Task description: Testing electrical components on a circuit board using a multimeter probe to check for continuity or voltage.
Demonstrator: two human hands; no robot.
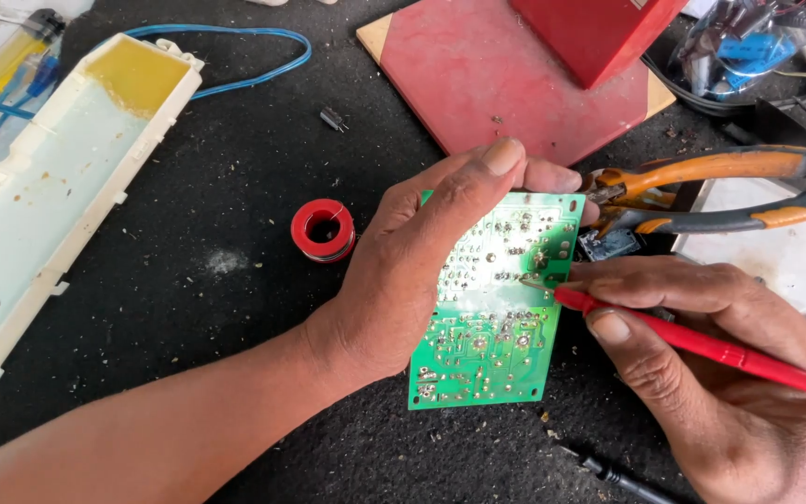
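My left hand (412, 271) grips a green circuit board (492, 327) by its left and top edges, solder side up, tilted above the black mat. In my right hand (720, 373) I hold a red probe (701, 345) like a pen, and its metal tip touches a solder joint near the board's right edge. Just behind the board lie orange-and-grey pliers (720, 191). A black probe (618, 476) rests on the mat below my right hand.
A red spool of solder wire (324, 229) sits left of my left hand. A long cream plastic housing (58, 187) with blue wires (235, 56) fills the left side. Behind are a red board (506, 84), a red box (594, 33), a small capacitor (332, 119) and a parts bag (748, 47).
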